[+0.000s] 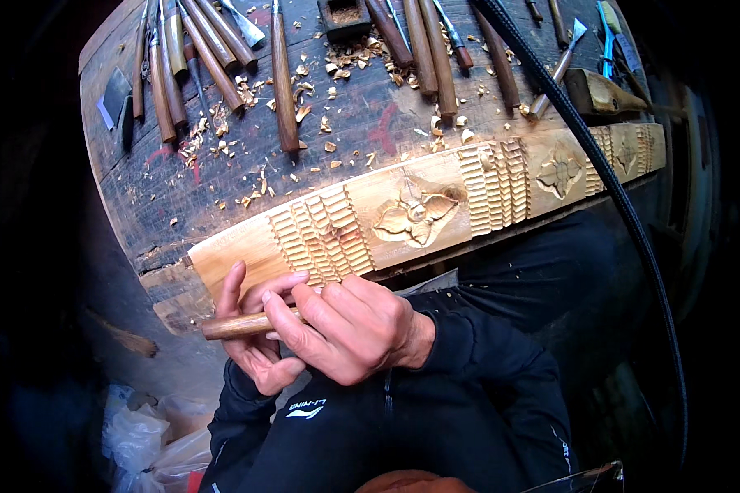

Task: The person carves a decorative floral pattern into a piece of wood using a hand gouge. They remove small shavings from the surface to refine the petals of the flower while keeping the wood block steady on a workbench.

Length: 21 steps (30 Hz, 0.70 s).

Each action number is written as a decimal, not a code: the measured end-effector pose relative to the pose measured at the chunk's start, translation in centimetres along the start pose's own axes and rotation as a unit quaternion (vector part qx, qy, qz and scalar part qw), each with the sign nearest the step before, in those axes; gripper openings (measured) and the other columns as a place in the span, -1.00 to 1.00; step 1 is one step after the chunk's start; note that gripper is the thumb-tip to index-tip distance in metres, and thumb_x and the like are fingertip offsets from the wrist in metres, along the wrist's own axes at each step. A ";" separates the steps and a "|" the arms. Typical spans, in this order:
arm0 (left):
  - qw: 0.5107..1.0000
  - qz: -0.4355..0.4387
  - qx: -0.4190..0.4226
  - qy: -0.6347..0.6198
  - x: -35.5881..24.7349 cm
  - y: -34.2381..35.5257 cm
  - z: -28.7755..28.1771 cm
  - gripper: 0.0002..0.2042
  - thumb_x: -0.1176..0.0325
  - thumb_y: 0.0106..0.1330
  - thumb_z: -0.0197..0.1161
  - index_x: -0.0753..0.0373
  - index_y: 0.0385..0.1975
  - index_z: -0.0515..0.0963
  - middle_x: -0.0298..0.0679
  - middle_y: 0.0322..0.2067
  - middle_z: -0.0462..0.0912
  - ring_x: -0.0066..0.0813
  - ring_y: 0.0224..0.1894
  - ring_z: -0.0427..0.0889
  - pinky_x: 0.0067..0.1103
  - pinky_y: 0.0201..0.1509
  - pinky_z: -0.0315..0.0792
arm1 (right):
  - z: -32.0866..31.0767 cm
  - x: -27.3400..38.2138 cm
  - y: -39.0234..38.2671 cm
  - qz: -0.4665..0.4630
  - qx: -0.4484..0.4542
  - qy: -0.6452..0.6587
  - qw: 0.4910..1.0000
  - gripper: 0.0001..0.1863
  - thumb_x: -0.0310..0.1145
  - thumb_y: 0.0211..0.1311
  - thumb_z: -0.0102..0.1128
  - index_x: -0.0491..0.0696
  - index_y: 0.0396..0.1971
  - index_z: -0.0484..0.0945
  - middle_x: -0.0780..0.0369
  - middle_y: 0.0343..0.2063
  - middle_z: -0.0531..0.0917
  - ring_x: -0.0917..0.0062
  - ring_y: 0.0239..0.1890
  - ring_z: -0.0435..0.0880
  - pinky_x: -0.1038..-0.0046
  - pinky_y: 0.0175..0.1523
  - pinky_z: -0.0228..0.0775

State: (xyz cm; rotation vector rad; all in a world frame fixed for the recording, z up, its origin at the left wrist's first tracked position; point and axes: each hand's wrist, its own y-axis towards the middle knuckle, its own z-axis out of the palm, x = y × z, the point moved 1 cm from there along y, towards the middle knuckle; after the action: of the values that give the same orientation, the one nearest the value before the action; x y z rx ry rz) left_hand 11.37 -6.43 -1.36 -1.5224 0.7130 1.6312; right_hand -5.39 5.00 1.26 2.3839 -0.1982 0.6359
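Two hands share one wooden-handled chisel [238,326] at the carved board's [419,205] near edge, left hand [255,333] cradling it, right hand [349,329] fingers wrapped around, so a slip could gouge the fluting or cut the left palm.

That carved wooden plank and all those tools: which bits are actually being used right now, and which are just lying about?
In use:
- carved plank
- wooden-handled chisel, gripped by the left hand and right hand

Lying about:
- row of spare chisels on the workbench
- wood chips
- small dark box
- black hose
- plastic bags
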 end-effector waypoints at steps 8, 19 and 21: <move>0.999 0.008 0.045 -0.001 0.1 0.4 0.6 0.41 -0.23 0.03 0.78 0.39 0.67 -0.09 0.27 0.29 0.62 0.02 0.26 0.74 -0.24 0.40 0.59 | -0.2 0.0 -0.8 -0.058 -0.011 0.053 0.997 -0.55 -0.36 -0.02 0.31 -0.27 -0.09 0.76 0.20 -0.47 0.66 0.59 -0.55 0.60 0.54 -0.49 0.34; 0.976 0.129 0.069 0.161 -0.3 1.3 3.7 -0.36 0.00 0.52 0.33 0.45 0.35 0.52 0.20 -0.05 0.84 -0.05 -0.02 0.89 -0.36 0.11 0.75 | -0.7 0.5 -2.3 -0.056 -0.033 0.044 0.997 -0.66 -0.29 0.05 0.34 -0.27 -0.28 0.69 0.22 -0.54 0.60 0.53 -0.58 0.59 0.51 -0.49 0.34; 0.966 0.137 0.082 0.205 -1.1 1.1 3.7 -0.34 -0.01 0.50 0.35 0.47 0.34 0.52 0.19 -0.01 0.83 -0.05 -0.03 0.89 -0.36 0.11 0.75 | -0.8 0.5 -2.6 -0.070 -0.040 0.023 0.996 -0.65 -0.27 0.06 0.35 -0.27 -0.28 0.69 0.22 -0.54 0.59 0.50 -0.56 0.61 0.50 -0.47 0.38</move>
State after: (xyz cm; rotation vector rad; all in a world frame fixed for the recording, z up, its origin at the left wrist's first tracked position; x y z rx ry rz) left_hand 8.36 -4.14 0.10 -1.7149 1.3009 1.4125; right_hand -4.49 7.53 0.61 2.2802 -0.0354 0.6048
